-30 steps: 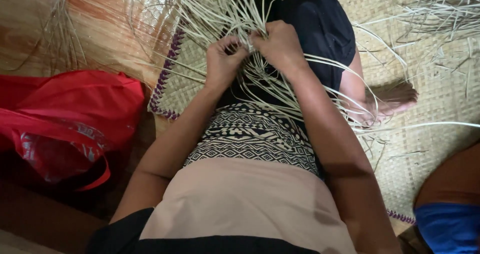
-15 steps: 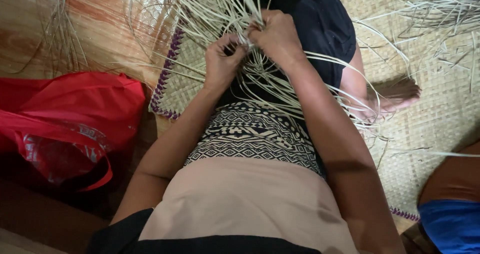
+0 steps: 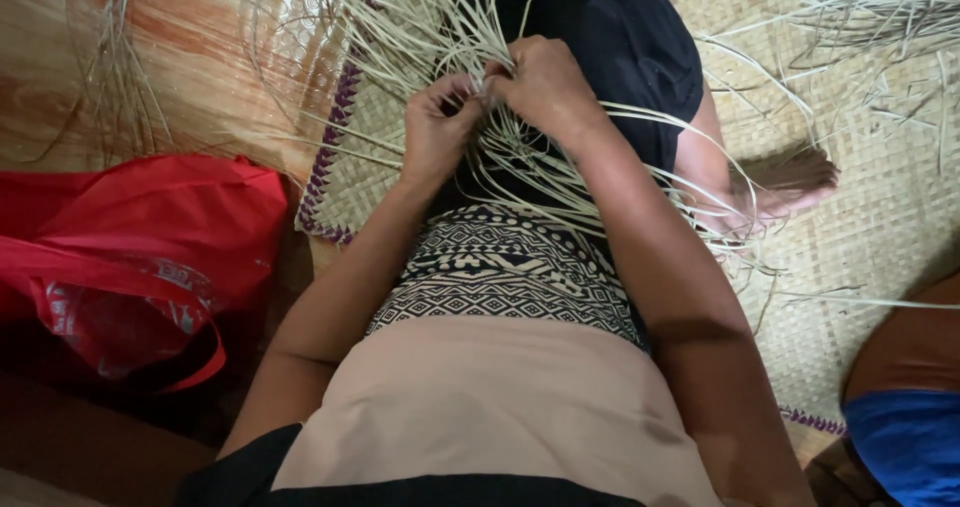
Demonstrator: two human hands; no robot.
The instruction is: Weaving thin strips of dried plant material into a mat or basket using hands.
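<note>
I sit on a woven straw mat (image 3: 880,217) with a bundle of long pale reed strips (image 3: 440,27) fanned out over my lap. My left hand (image 3: 437,127) pinches several strips between thumb and fingers. My right hand (image 3: 545,85) is closed on strips right beside it, the two hands touching at the fingertips. The strips spread upward and to the right past my dark-clothed knee (image 3: 625,52). My bare foot (image 3: 790,182) rests on the mat at the right.
A red plastic bag (image 3: 140,257) lies on the wooden floor (image 3: 190,37) at the left. More loose reed strips (image 3: 880,27) lie on the mat at the top right. Another person's limb and blue cloth (image 3: 905,437) show at the bottom right corner.
Both hands have stayed on the strips, shifting slightly as the fingers work. My foot and the strips at the right moved a little.
</note>
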